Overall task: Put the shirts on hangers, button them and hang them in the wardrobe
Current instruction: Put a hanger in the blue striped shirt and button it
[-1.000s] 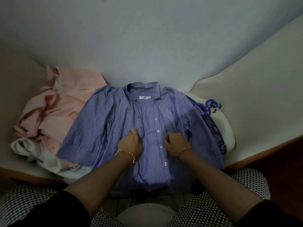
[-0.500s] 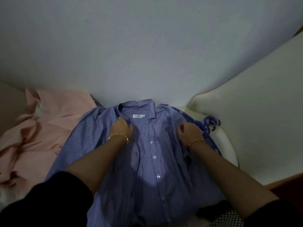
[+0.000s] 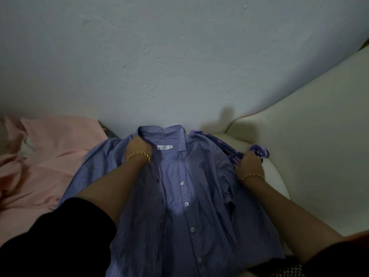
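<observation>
clutching the collar (image 3: 169,132) of the striped shirt (image 3: 179,212) with left fingers (image 3: 137,141); right fingers (image 3: 249,157) on purple hangers (image 3: 260,151), grip unclear. likely to drag several tangled hangers out together, snagging the sleeve (image 3: 225,176).

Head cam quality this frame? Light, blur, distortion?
Head view: dim overall, brighter patch down the buttons of the striped shirt; pink clothes at left smeared by motion blur; wide-angle distortion bends the cream panel at right; soft shadow on the wall above the purple hangers.
</observation>
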